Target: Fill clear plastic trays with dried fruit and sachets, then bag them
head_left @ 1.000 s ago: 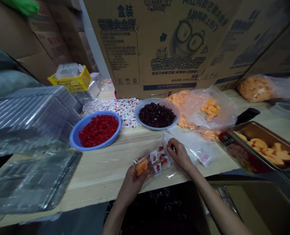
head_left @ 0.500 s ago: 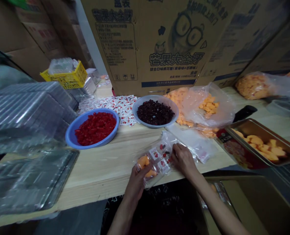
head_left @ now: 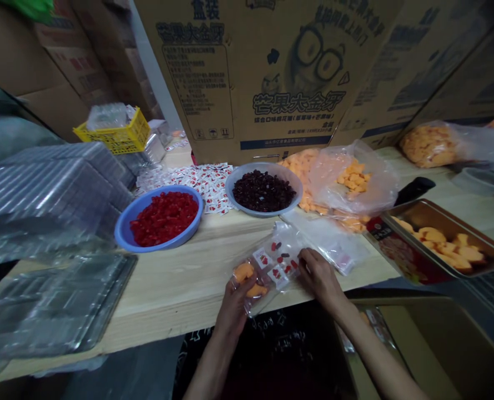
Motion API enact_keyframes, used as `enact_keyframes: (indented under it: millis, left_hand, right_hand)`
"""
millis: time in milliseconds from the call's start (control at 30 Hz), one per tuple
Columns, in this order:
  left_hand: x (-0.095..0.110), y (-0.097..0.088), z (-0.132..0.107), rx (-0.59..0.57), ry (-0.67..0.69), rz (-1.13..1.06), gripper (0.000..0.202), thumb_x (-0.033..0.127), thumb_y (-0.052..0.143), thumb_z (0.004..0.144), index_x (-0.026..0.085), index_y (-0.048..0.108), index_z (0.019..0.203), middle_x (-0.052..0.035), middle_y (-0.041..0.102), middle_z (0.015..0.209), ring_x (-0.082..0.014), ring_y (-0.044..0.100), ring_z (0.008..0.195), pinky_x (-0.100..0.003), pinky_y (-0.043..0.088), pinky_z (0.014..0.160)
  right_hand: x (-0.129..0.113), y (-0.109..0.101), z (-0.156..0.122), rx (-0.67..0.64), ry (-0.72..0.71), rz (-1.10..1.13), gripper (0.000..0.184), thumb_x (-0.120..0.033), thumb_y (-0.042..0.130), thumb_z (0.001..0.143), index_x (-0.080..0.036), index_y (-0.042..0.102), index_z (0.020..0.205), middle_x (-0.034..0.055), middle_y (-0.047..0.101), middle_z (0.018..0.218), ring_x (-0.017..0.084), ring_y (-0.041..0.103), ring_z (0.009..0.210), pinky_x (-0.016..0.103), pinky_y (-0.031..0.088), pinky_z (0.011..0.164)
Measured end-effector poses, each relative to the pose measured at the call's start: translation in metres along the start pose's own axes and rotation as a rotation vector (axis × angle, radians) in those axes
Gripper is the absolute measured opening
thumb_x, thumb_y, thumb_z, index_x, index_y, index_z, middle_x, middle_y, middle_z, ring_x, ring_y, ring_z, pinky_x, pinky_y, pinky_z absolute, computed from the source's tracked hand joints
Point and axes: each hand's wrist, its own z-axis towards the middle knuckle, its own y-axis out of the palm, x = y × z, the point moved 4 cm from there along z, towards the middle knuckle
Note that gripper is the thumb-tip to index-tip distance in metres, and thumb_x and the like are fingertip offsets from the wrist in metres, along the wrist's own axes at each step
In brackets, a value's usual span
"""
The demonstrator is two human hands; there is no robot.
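Near the table's front edge, a clear plastic bag [head_left: 287, 244] holds a clear tray with orange candies [head_left: 244, 272], small printed sachets [head_left: 277, 274] and red and dark pieces [head_left: 276, 245]. My left hand [head_left: 232, 304] grips its lower left end, thumb on top over the orange candies. At the right edge of the bag, my right hand [head_left: 320, 276] has its fingers curled and pinched on the plastic; the fingertips are partly hidden. Just beyond lie flat clear bags [head_left: 332, 244], close to my right hand.
A blue bowl of red pieces [head_left: 163, 219], a bowl of dark pieces [head_left: 264, 191] and scattered sachets [head_left: 215, 183] stand behind. Stacked clear trays [head_left: 55, 189] are left; a tin of orange candies [head_left: 450, 244] is right. An open carton [head_left: 430, 339] sits below the edge.
My right hand has shifted slightly right and down along the bag's edge. The red and dark pieces show more plainly. My left hand keeps its hold.
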Motion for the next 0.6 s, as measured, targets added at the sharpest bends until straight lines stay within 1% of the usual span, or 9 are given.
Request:
enact_keyframes:
  millis: [100, 200, 233, 333, 367, 467, 533, 600]
  left_hand:
    - [0.000, 0.003, 0.002, 0.006, 0.010, 0.001, 0.056, 0.029, 0.089, 0.063, 0.016, 0.069, 0.113, -0.0091, 0.076, 0.104, -0.0233, 0.074, 0.085, -0.033, 0.060, 0.076]
    - [0.000, 0.005, 0.007, -0.007, -0.002, 0.013, 0.054, 0.030, 0.089, 0.064, 0.015, 0.069, 0.113, -0.0098, 0.076, 0.104, -0.0235, 0.074, 0.086, -0.033, 0.060, 0.077]
    - [0.000, 0.006, 0.009, -0.015, -0.003, 0.022, 0.054, 0.031, 0.088, 0.065, 0.015, 0.068, 0.113, -0.0103, 0.076, 0.105, -0.0233, 0.074, 0.086, -0.032, 0.059, 0.077]
    - [0.000, 0.006, 0.016, -0.012, 0.009, 0.018, 0.057, 0.031, 0.089, 0.065, 0.014, 0.068, 0.115, -0.0112, 0.075, 0.104, -0.0231, 0.074, 0.084, -0.032, 0.059, 0.075]
    - [-0.001, 0.005, 0.019, -0.008, 0.010, 0.008, 0.059, 0.031, 0.089, 0.064, 0.013, 0.067, 0.116, -0.0117, 0.075, 0.105, -0.0234, 0.074, 0.085, -0.032, 0.059, 0.075]
    - [-0.004, 0.005, 0.024, -0.013, -0.009, -0.019, 0.063, 0.031, 0.090, 0.063, 0.013, 0.065, 0.118, -0.0132, 0.074, 0.109, -0.0244, 0.073, 0.088, -0.033, 0.060, 0.076]
    - [-0.007, 0.006, 0.026, -0.016, -0.009, -0.029, 0.063, 0.030, 0.089, 0.064, 0.014, 0.064, 0.120, -0.0127, 0.074, 0.109, -0.0239, 0.073, 0.087, -0.032, 0.060, 0.074]
    - [-0.009, 0.007, 0.027, -0.012, 0.000, -0.044, 0.065, 0.029, 0.090, 0.064, 0.016, 0.063, 0.122, -0.0111, 0.074, 0.108, -0.0233, 0.073, 0.086, -0.033, 0.060, 0.073]
  right_hand:
    - [0.000, 0.004, 0.004, -0.028, 0.047, 0.124, 0.013, -0.017, 0.045, 0.093, -0.022, 0.047, 0.082, 0.0017, 0.055, 0.078, 0.018, 0.054, 0.073, 0.028, 0.040, 0.066]
    - [0.012, 0.006, 0.010, 0.032, 0.132, 0.150, 0.004, -0.018, 0.049, 0.090, -0.022, 0.051, 0.090, 0.0008, 0.056, 0.077, 0.018, 0.055, 0.072, 0.029, 0.042, 0.067]
    - [0.016, 0.006, 0.012, 0.054, 0.147, 0.134, 0.006, -0.021, 0.050, 0.089, -0.021, 0.052, 0.095, 0.0009, 0.057, 0.078, 0.018, 0.056, 0.073, 0.029, 0.042, 0.067]
    - [0.026, 0.007, 0.017, 0.078, 0.144, 0.064, 0.025, -0.031, 0.058, 0.089, -0.019, 0.053, 0.110, 0.0031, 0.059, 0.086, 0.020, 0.058, 0.077, 0.031, 0.045, 0.070]
    - [0.027, 0.008, 0.017, 0.075, 0.135, 0.033, 0.028, -0.032, 0.059, 0.089, -0.019, 0.054, 0.112, 0.0045, 0.059, 0.089, 0.021, 0.059, 0.079, 0.032, 0.046, 0.071]
    - [0.021, 0.010, 0.015, 0.051, 0.085, -0.074, 0.020, -0.034, 0.060, 0.091, -0.019, 0.058, 0.104, 0.0076, 0.059, 0.094, 0.024, 0.059, 0.086, 0.034, 0.046, 0.076]
    - [0.015, 0.014, 0.013, 0.036, 0.055, -0.128, 0.018, -0.036, 0.059, 0.092, -0.019, 0.059, 0.097, 0.0078, 0.059, 0.093, 0.024, 0.059, 0.087, 0.034, 0.045, 0.077]
    - [0.010, 0.017, 0.014, 0.028, 0.040, -0.185, 0.015, -0.034, 0.057, 0.095, -0.018, 0.058, 0.094, 0.0076, 0.058, 0.090, 0.024, 0.058, 0.085, 0.033, 0.044, 0.076]
